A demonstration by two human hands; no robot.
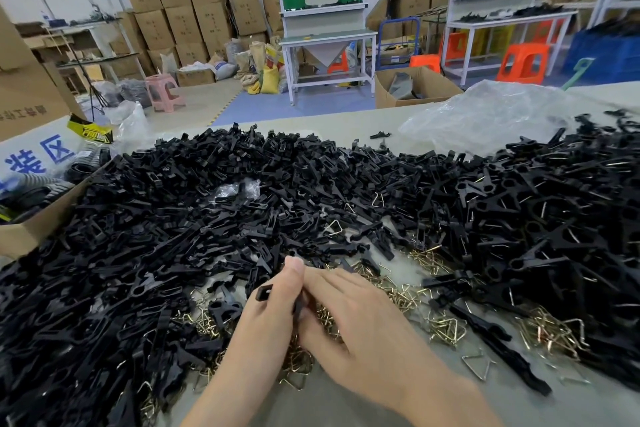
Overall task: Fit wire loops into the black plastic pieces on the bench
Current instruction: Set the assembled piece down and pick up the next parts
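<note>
The left hand (273,298) gripped one black plastic piece (262,293) above the near part of the desk (322,406), thumb uppermost. The right hand (353,319) met it from the side. Its thumb was hidden, so whether it held a loop could not be told.

Risk: the wire loops (301,362) directly below lay tangled. Lifting one would likely drag others, and a loop seated at an angle could spring out.

The heap of black pieces (173,218) pressed in close on the left, crowding the working gap. A long black strip (498,343) lay to the right, with a second heap (554,218) beyond it showing wire among its pieces. Farther off lay a clear plastic bag (485,114).
</note>
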